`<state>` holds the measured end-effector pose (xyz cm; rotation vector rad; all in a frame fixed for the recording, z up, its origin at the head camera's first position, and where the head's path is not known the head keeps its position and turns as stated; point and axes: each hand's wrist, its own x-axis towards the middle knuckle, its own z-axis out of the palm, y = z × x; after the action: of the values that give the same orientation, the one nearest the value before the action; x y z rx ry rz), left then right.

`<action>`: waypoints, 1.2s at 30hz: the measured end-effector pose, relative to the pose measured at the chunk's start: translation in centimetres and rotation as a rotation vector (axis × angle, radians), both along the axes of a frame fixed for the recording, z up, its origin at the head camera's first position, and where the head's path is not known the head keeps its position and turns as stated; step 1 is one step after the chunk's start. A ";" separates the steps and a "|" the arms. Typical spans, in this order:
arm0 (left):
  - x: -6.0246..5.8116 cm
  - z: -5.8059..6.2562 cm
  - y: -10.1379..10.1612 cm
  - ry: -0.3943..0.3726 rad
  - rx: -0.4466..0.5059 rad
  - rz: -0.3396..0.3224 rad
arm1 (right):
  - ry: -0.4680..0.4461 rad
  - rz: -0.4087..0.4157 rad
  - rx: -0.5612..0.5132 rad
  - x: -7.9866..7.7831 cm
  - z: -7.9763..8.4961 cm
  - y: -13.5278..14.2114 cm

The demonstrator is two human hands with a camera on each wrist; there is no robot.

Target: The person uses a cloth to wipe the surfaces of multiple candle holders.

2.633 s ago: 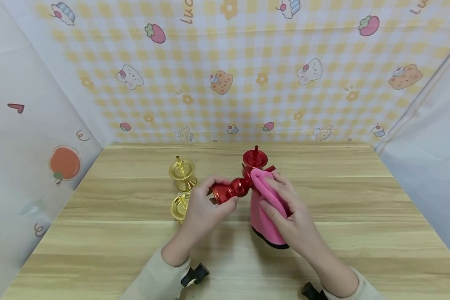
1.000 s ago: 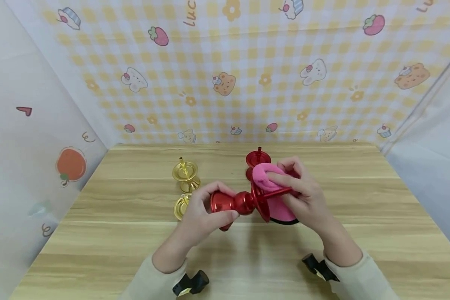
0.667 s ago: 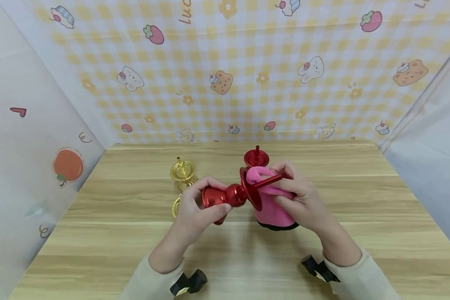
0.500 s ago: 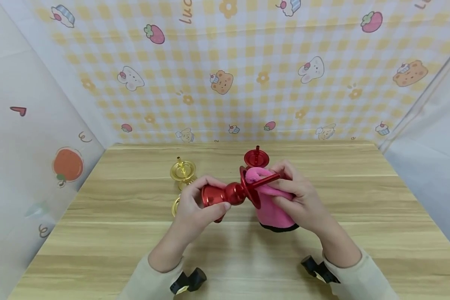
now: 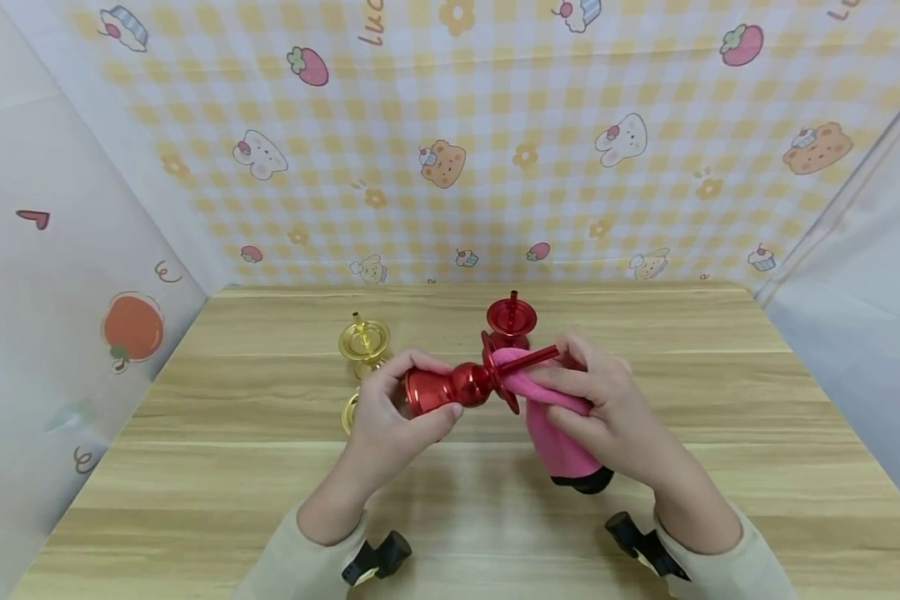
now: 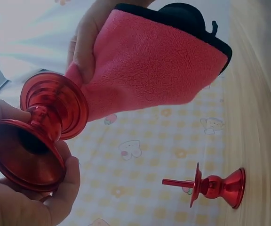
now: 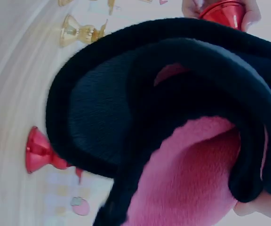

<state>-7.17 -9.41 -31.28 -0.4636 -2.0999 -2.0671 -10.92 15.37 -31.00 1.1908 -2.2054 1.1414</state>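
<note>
My left hand (image 5: 390, 417) grips a shiny red candlestick (image 5: 471, 385) by its flared base, fingers and thumb curled round it. The candlestick is held sideways above the table, its dish and thin spike pointing right. In the left wrist view the hollow underside of the base (image 6: 27, 157) faces the camera. My right hand (image 5: 611, 408) pinches a pink cloth (image 5: 558, 442) with black edging. A fold of the cloth sits against the dish, behind the spike, and the rest hangs down. The cloth's black-edged end (image 7: 98, 103) fills much of the right wrist view.
Another red candlestick (image 5: 512, 319) stands upright behind the held one. Two gold candlesticks stand on the left; the rear one (image 5: 363, 340) shows its dish, while the front one (image 5: 350, 412) is mostly behind my left hand. A checked backdrop (image 5: 450, 208) rises behind the wooden table (image 5: 690, 500).
The cloth, which earlier covered the dish and hid much of the spike, now lies behind the spike. Its hanging end has swung right and lower. The left hand keeps its hold on the candlestick.
</note>
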 end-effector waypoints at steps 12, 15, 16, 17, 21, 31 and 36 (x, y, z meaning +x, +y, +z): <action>0.0 -0.5 0.3 0.031 -0.050 -0.009 | 0.111 -0.148 0.187 1.6 1.5 0.6; 0.0 -0.5 0.3 0.028 -0.059 -0.002 | 0.094 -0.128 0.171 1.6 1.6 0.9; -0.1 -0.4 0.3 0.029 -0.063 0.004 | 0.084 -0.119 0.160 1.7 1.7 0.9; -0.1 -0.4 0.2 0.030 -0.064 0.009 | 0.074 -0.108 0.146 1.7 1.7 1.0; -0.2 -0.3 0.1 0.058 -0.083 0.042 | 0.049 -0.097 0.093 2.0 1.7 0.7; -0.1 0.0 -0.1 0.224 -0.280 0.138 | -0.095 -0.006 -0.186 2.3 0.6 -1.3; -0.2 -0.4 0.1 0.339 -0.351 0.171 | -0.209 0.013 -0.303 2.4 0.4 -2.0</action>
<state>-7.36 -9.34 -31.63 -0.6066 -2.2002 -1.4153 -8.54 13.39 -30.62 0.9976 -2.0711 1.6020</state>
